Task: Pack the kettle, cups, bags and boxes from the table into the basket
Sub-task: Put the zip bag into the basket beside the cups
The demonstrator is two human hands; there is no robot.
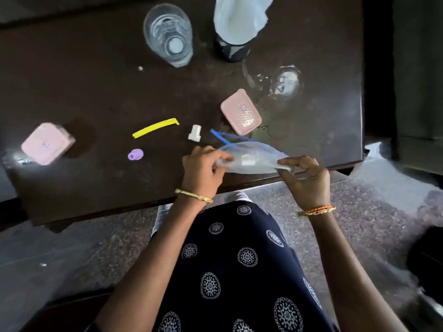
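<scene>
A clear plastic bag (256, 153) with a blue zip edge lies at the near edge of the dark table (84, 87). My left hand (202, 167) pinches its left end and my right hand (304, 178) pinches its right end. A small white piece (247, 160) sits inside the bag. Two pink boxes rest on the table: one (241, 115) just behind the bag, the other (48, 143) at the far left. A stack of clear plastic cups (170, 34) lies at the back. No kettle or basket is in view.
A black mesh holder (231, 50) with a white cloth (239, 15) stands at the back right. A clear glass object (285, 82), a yellow clip (155, 128), a white cap (195, 133) and a purple piece (135, 154) lie about. Stone floor (72, 255) is below.
</scene>
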